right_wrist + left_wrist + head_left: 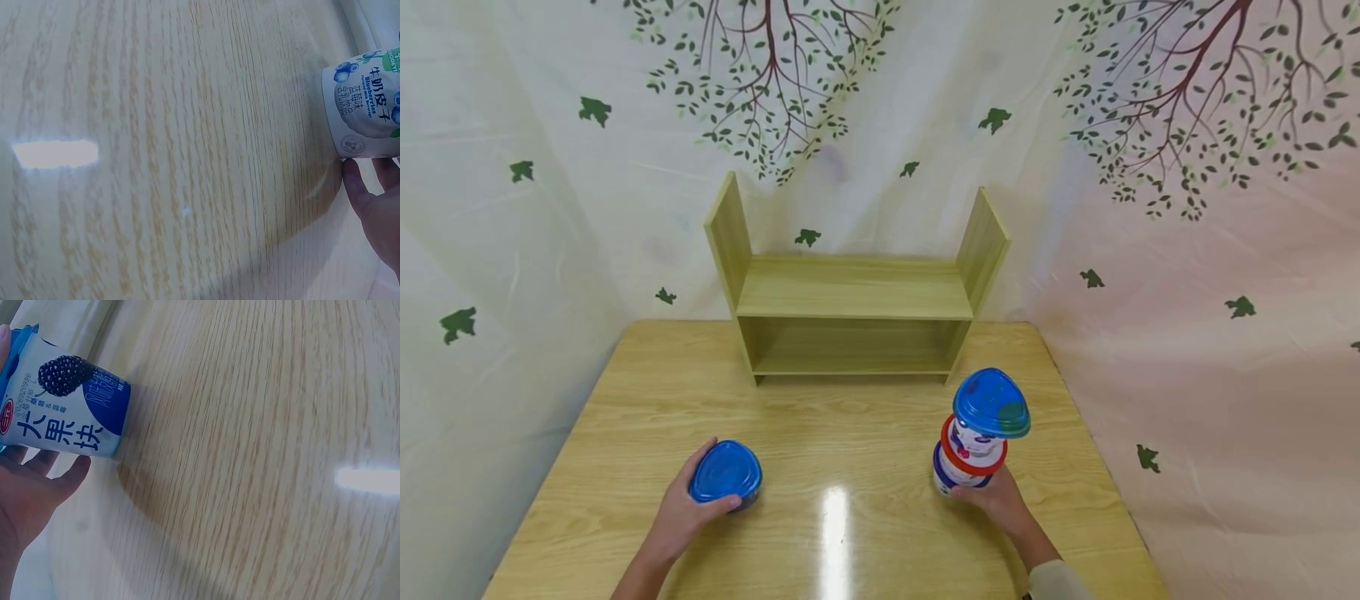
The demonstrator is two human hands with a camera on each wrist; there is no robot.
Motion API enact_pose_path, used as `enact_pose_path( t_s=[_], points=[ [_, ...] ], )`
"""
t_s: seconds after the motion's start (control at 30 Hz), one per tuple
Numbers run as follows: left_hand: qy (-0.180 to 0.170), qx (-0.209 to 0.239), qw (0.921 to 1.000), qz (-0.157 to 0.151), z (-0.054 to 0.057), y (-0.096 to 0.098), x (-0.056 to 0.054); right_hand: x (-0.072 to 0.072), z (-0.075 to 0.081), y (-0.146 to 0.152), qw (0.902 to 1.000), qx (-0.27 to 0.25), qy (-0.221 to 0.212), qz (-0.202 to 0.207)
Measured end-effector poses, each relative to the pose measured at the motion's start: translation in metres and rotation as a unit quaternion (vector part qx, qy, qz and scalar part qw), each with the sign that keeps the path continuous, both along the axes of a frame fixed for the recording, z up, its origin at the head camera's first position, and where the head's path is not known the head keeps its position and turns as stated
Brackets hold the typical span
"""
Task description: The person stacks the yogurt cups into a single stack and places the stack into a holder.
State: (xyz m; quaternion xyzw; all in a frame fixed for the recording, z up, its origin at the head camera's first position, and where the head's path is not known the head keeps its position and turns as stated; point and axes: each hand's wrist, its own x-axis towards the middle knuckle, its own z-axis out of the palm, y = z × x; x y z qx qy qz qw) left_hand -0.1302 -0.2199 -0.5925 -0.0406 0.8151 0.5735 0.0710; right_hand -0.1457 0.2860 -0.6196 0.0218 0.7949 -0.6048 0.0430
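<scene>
My left hand [688, 504] grips a yogurt cup with a blue lid [727, 472], thumb along its near side. In the left wrist view this cup [62, 394] shows a blackberry picture and a dark blue corner. On the right, my right hand [1000, 500] holds the lowest cup of a stack of three. That bottom cup [943, 482] has a dark blue rim and, in the right wrist view, blueberry pictures on its white side [365, 106]. Above it sits a cup with a red rim [973, 454], topped by a blue-lidded cup [991, 404] that leans slightly right.
A two-level wooden shelf [853, 287] with raised side panels stands at the back of the wooden table [820, 433]. Behind it and at both sides hangs a pale cloth [865, 125] printed with branches and leaves. A bright reflection lies on the front middle of the tabletop.
</scene>
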Motion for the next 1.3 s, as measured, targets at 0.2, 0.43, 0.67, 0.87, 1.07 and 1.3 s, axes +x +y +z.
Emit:
enact_pose_path(
  t_s=[0.2,0.43,0.67,0.87,1.07,1.3],
  points=[
    [-0.018,-0.009,0.9998,-0.001,0.0,0.001,-0.001,-0.001,0.0,0.001,0.9999,-0.012,-0.007,0.003],
    [-0.015,-0.012,0.9998,-0.001,-0.001,0.016,-0.005,-0.002,0.002,0.002,1.0,-0.003,-0.007,-0.001],
    [0.001,0.017,0.9995,-0.027,0.004,0.049,-0.012,-0.001,0.001,0.002,0.9998,-0.009,-0.018,0.002],
    [0.01,0.045,0.9977,-0.048,0.009,0.078,-0.018,-0.001,0.002,0.001,0.9998,-0.017,-0.013,0.004],
    [0.019,0.057,0.9954,-0.074,0.02,0.104,-0.024,-0.001,0.002,0.001,0.9999,-0.01,-0.003,0.007],
    [0.022,0.061,0.9933,-0.096,0.042,0.126,-0.033,0.0,0.003,0.001,0.9998,-0.013,-0.011,0.003]
  ],
)
